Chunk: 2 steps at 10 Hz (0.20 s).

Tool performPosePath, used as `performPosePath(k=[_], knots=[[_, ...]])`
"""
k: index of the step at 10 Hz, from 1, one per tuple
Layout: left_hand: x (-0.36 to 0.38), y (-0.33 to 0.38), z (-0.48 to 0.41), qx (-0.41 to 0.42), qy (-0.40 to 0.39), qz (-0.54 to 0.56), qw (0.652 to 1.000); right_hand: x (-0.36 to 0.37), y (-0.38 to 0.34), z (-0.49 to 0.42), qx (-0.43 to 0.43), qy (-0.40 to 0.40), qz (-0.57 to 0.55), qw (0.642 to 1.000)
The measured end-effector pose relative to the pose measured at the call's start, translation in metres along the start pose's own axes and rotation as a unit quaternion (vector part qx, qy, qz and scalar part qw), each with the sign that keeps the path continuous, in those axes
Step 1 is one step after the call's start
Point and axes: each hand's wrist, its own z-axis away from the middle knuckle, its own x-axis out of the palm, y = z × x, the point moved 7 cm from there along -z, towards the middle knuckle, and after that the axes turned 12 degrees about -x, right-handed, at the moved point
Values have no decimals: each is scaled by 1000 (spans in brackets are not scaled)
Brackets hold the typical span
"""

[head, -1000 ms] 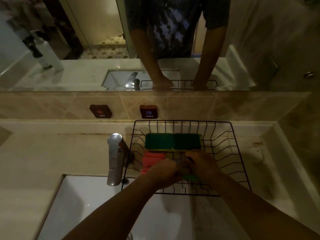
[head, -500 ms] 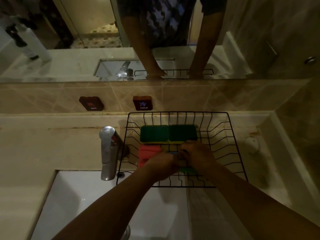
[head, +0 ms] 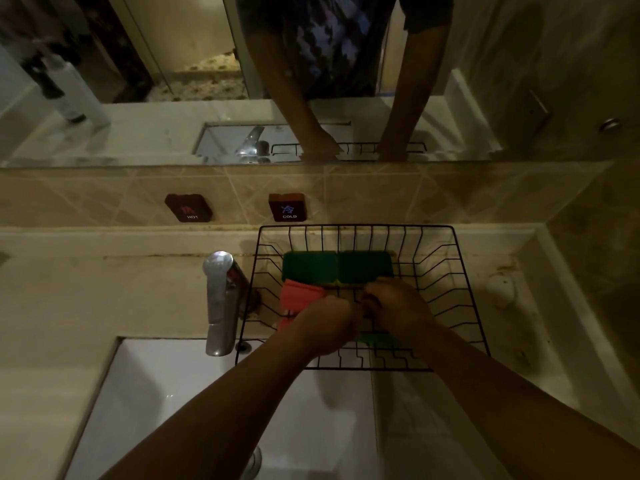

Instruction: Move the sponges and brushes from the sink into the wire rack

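Sponges, two green [head: 337, 267] and one pink [head: 298, 296], lie inside the wire rack [head: 464, 292] beside the sink [head: 145, 393]. Left hand [head: 327, 323] and right hand [head: 396, 306] meet over them; neither hand's grip can be told.

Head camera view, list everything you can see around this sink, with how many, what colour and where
wire rack: one, black, on the counter right of the tap, its front edge over the basin
green sponges: two, side by side at the rack's back
pink sponge: one, at the rack's left
green item: one, under the hands, kind unclear
tap: one, chrome, behind the basin
sink basin: one, white, lower left
HOT and COLD plaques: two, dark, on the tiled wall
mirror: one, above the tiles
left hand: in the rack
right hand: in the rack, beside the left
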Motion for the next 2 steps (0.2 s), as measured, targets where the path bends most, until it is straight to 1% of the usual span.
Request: performPosePath(k=[2], knots=[[-5,0,9,-43,-19,12,999,-12,-6,8,-22,32,-21,999]])
